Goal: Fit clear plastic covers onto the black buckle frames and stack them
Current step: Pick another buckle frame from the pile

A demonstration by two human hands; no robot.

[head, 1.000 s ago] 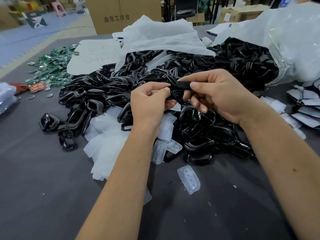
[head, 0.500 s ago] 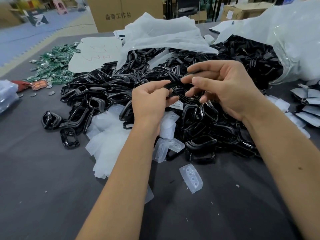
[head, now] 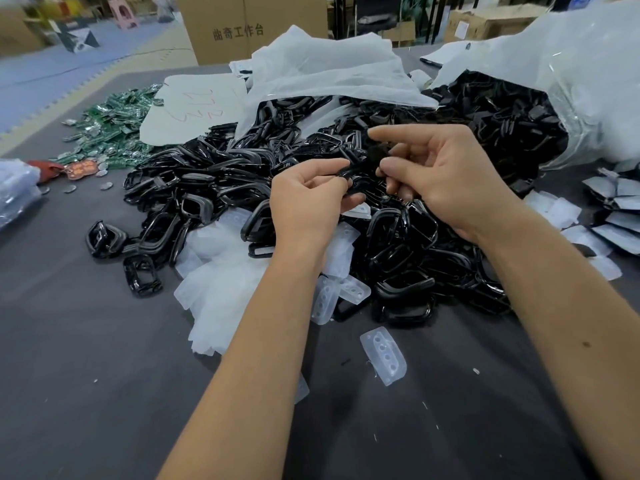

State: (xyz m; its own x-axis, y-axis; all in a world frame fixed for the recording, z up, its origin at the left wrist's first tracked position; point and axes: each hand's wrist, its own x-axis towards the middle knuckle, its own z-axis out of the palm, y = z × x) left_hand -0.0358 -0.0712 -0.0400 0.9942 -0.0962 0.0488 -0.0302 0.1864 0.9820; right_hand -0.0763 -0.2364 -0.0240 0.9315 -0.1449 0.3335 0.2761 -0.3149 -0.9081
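Nearest to us on the dark grey table (head: pixel 104 393), a single clear plastic cover (head: pixel 383 355) with a row of holes lies alone, apart from the heap. Just beyond it, a loose pile of more clear covers (head: pixel 221 285) spreads under our left forearm, and two of them (head: pixel 337 294) rest against the near edge of the black buckle frames (head: pixel 408 258).

Above that heap we hold both hands close together. Our left hand (head: pixel 306 206) has its fingers curled and pinches a black buckle frame (head: pixel 349 174) between thumb and forefinger. Our right hand (head: pixel 450 174) meets it from the other side, forefinger stretched out over the piece and the other fingers bent toward it; a dark, blurred part sits at those fingertips, and we cannot tell whether they grip it or only touch it.

To the left, a few frames (head: pixel 104 237) lie separate from the heap. At the right edge lie flat grey-white packets (head: pixel 620 216). Farther back, white sheets (head: pixel 329 74) cover part of the heap, and a clear bag (head: pixel 588 98) spills more black frames. Far left sits a scatter of green pieces (head: pixel 110 129), and behind the table a cardboard box (head: pixel 249 26) with printed characters.
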